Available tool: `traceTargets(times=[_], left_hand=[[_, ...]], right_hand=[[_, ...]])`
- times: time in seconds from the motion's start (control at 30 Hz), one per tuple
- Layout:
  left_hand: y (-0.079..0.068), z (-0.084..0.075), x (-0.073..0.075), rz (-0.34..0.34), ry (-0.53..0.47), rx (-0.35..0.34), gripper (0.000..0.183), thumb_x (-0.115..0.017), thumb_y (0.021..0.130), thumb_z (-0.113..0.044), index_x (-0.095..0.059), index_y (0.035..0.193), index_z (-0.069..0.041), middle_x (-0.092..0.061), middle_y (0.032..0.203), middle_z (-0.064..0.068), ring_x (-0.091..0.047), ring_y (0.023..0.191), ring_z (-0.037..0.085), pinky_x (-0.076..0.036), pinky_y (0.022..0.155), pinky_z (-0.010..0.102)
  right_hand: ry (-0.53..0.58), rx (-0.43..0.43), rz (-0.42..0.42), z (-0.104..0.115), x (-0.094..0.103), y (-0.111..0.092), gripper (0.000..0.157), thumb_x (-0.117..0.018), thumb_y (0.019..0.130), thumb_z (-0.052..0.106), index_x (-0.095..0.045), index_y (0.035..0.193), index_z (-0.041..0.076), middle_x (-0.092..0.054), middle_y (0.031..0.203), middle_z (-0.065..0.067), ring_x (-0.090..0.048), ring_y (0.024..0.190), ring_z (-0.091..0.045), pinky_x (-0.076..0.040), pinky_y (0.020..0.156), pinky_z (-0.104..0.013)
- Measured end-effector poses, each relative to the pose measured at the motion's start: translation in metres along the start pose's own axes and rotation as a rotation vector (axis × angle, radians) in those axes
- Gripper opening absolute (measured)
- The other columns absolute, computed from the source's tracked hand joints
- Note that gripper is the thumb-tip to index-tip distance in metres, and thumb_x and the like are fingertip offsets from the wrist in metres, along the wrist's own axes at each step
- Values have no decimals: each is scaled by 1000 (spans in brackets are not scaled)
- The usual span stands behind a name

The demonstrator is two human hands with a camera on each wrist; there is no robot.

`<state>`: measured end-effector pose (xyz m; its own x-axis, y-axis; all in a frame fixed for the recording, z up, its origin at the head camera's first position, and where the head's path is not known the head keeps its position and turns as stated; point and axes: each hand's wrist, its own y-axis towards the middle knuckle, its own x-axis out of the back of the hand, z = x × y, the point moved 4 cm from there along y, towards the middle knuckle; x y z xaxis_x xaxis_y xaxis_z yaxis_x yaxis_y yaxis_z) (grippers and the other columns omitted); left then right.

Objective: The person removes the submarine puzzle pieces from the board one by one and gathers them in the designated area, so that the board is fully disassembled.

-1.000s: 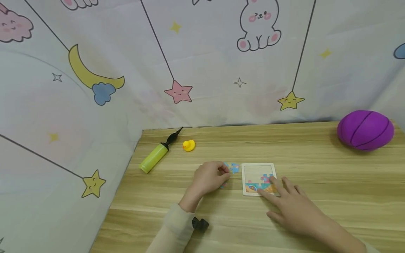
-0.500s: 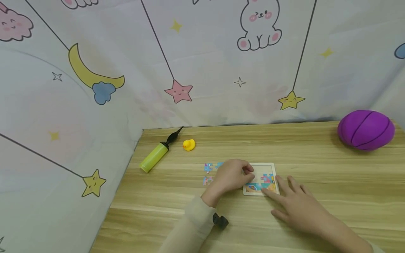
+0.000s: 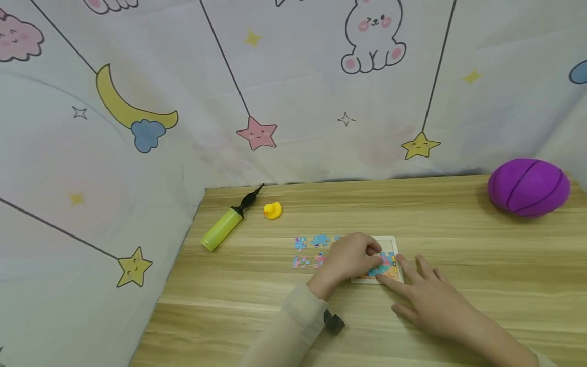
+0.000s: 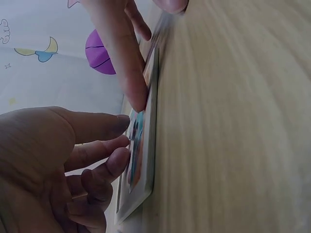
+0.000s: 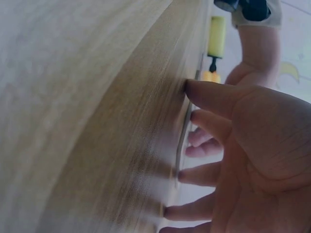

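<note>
a person's left hand (image 3: 350, 257) bends over the left side of a small jigsaw tray (image 3: 387, 238), thumb and fingertips drawn narrow and, as far as the left wrist view shows, pinching a teal puzzle piece (image 3: 374, 271); the hand hides part of it. the right hand (image 3: 428, 300) lies with fingers spread wide, holding nothing, its index fingertip at the tray's near edge and another finger at its right edge. the tray sits flat near the middle of a wood-grain table (image 3: 458, 224), with fitted pieces (image 3: 389, 259) towards its near right corner. the likeliest trouble is the teal piece riding up on its neighbours, if it is pressed while turned or tilted; the right index finger, so close, could also block it. a hard push from the left might slide the tray if the right hand bears too lightly. left of the tray lie loose pieces (image 3: 319, 240) in two rows, which the left wrist could knock askew. farther out, a green hand pump (image 3: 223, 229) and yellow rubber duck (image 3: 273, 210) lie towards the table's far left corner, and a purple ball (image 3: 528, 187) near the far right corner.
</note>
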<state>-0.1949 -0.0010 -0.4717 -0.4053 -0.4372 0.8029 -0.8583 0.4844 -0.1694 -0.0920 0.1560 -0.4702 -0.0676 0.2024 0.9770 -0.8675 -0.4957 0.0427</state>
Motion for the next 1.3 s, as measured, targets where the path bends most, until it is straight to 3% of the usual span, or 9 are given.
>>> traceTargets(times=[0.53, 1.03, 1.3], left_hand=[[1, -4, -5, -21, 49, -13, 15, -80, 93, -28, -77, 105, -21, -68, 94, -17, -59, 81, -3, -48, 70, 19], [-1, -8, 0, -59, 28, -85, 4, -75, 98, -24, -73, 99, -20, -68, 85, -16, -54, 64, -2, -43, 57, 19], [-2, -6, 1, -78, -14, -89, 4, -75, 98, -24, -74, 101, -22, -67, 86, -18, -56, 68, -4, -45, 61, 19]], right_hand=[[-11, -2, -4, -1, -3, 1, 55, -75, 93, 46, -62, 145, 34, -46, 154, -25, -43, 132, -63, -42, 92, -77], [13, -18, 7, -2, -2, 1, 53, -74, 94, 45, -63, 144, 33, -44, 156, -26, -41, 134, -63, -41, 93, -78], [9, -17, 4, -1, -3, -1, 53, -74, 94, 45, -62, 145, 34, -44, 156, -25, -40, 134, -63, -41, 94, -77]])
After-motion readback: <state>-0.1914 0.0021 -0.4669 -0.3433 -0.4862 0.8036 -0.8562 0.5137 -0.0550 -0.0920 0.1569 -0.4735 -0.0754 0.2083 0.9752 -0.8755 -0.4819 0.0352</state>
